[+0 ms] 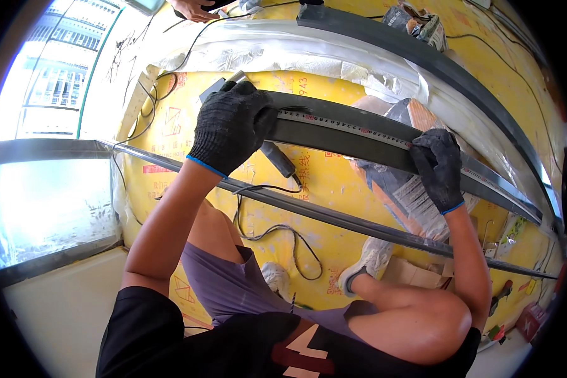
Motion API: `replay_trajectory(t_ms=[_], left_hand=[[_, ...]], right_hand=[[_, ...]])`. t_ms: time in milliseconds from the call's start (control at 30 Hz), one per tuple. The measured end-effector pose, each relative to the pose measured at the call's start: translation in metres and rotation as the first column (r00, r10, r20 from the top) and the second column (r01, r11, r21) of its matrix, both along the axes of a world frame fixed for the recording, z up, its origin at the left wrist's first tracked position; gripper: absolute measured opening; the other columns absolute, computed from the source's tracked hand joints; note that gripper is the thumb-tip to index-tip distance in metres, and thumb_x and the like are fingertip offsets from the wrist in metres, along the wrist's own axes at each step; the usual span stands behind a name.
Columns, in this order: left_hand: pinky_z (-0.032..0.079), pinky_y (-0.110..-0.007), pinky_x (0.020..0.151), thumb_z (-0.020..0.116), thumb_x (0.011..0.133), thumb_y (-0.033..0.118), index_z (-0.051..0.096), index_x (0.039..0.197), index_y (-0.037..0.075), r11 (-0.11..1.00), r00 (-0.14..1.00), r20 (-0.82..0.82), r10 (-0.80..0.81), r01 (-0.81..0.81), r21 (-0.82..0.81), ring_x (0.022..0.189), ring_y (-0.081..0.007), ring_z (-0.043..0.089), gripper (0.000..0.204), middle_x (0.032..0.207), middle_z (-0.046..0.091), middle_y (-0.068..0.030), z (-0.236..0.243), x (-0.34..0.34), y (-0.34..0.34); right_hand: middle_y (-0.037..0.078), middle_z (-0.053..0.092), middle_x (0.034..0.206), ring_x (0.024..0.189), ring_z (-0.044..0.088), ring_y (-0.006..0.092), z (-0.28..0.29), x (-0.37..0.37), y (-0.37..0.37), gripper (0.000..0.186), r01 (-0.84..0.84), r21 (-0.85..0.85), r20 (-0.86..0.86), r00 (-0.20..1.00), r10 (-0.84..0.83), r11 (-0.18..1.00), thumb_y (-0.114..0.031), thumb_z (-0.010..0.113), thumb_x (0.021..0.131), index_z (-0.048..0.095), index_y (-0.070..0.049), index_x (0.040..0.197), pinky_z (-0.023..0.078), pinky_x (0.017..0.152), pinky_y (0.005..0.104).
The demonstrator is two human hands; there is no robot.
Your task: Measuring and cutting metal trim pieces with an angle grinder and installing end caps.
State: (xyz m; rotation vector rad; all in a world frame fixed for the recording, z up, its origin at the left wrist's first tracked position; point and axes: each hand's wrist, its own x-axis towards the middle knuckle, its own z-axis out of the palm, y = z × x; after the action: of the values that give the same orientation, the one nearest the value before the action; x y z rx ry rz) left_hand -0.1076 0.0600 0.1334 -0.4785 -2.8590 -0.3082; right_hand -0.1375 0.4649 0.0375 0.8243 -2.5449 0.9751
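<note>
A long dark grey metal strip (340, 139) stretches in front of me from left to right. Along its face lies a tape measure blade (353, 128) with a graduated scale. My left hand (233, 123), in a black knit glove with a blue cuff, is closed around the strip's left end; its fingertips are partly hidden. Further right, my gloved right hand (438, 169) is closed over the strip and blade, thumb and fingers pressed together. Behind the strip a corded power tool with a black handle (278, 160) lies on the floor, partly covered.
Another long metal profile (334, 217) runs across near my legs. A black cord (264, 236) loops on the yellow floor sheet (201, 120). Beyond lie a curved-looking dark profile (416, 53), plastic-wrapped lengths (264, 47) and wrapped bricks (397, 189). Another person's hand (194, 9) shows at the top.
</note>
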Motion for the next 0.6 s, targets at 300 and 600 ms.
replay_trajectory(t_ms=[300, 600], left_hand=[[0.054, -0.046, 0.077, 0.075, 0.089, 0.016, 0.075, 0.096, 0.007, 1.000, 1.000, 0.003, 0.003, -0.003, -0.022, 0.086, -0.0369, 0.067, 0.011, 0.091, 0.067, -0.0152, 0.000, 0.003, 0.001], [0.052, -0.046, 0.079, 0.074, 0.089, 0.015, 0.075, 0.097, 0.006, 1.000, 1.000, 0.012, -0.011, 0.011, -0.028, 0.088, -0.0365, 0.065, 0.012, 0.092, 0.068, -0.0140, 0.002, 0.003, 0.002]], right_hand=[[0.014, 0.067, 0.104, 0.102, 0.065, 0.0350, 0.009, 0.003, -0.018, 0.020, 0.062, 0.038, 0.107, 0.992, -0.066, 0.997, -0.019, 0.079, 0.084, 0.071, -0.007, 0.098, 0.051, 0.092, 0.0448], [0.016, 0.064, 0.105, 0.110, 0.059, 0.0374, 0.001, 0.008, -0.045, 0.042, 0.174, 0.139, 0.020, 0.984, -0.178, 0.975, -0.041, 0.079, 0.079, 0.067, -0.010, 0.105, 0.038, 0.106, 0.0523]])
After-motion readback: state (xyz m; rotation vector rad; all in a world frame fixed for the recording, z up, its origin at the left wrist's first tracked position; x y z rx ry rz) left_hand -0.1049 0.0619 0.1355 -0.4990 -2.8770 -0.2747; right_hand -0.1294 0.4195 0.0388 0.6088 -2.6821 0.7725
